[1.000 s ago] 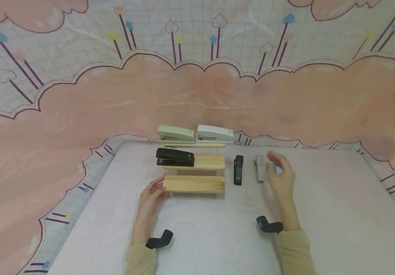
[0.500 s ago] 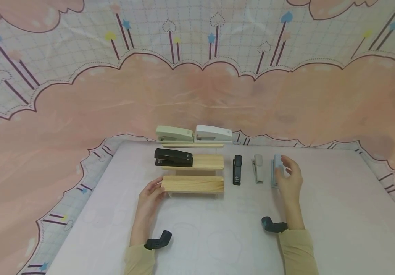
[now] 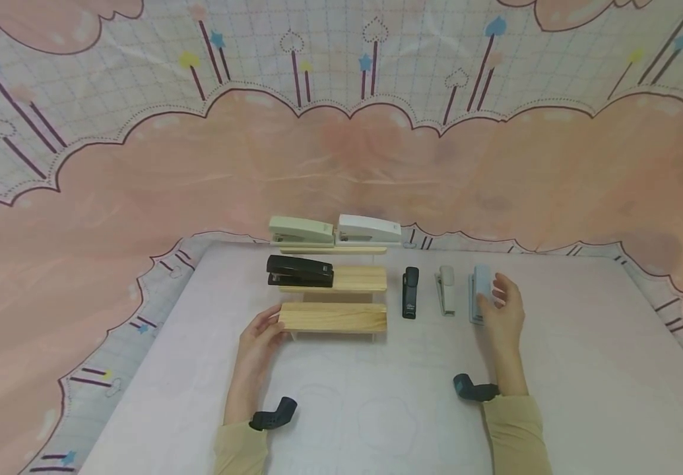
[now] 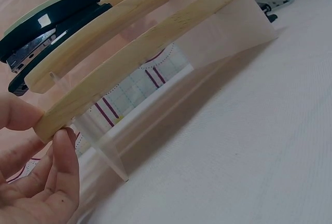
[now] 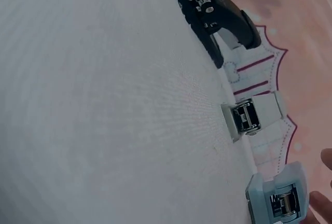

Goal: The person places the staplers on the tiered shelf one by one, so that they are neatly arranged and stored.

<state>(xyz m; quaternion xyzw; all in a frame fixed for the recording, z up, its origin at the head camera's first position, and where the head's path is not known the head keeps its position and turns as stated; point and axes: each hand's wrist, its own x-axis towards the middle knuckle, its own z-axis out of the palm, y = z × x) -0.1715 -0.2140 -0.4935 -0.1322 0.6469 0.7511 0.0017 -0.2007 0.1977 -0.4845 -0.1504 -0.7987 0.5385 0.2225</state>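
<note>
Right of the wooden rack (image 3: 332, 318), light-blue stapler (image 3: 482, 280) sits on the desk (image 3: 590, 369). Right hand (image 3: 504, 321) beside it, fingers and thumb apart, contact unclear; left hand (image 3: 261, 343) pinches the rack's lowest shelf. Sloppy closing could shove it into the grey stapler (image 3: 447, 285); a left tug could shift the rack. Long axis runs front-to-back, metal-fitted end facing near side.

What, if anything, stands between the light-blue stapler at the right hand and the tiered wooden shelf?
Two things on the white tabletop: the pale grey stapler beside the light-blue stapler, then the slim black stapler nearer the wooden shelf.
</note>
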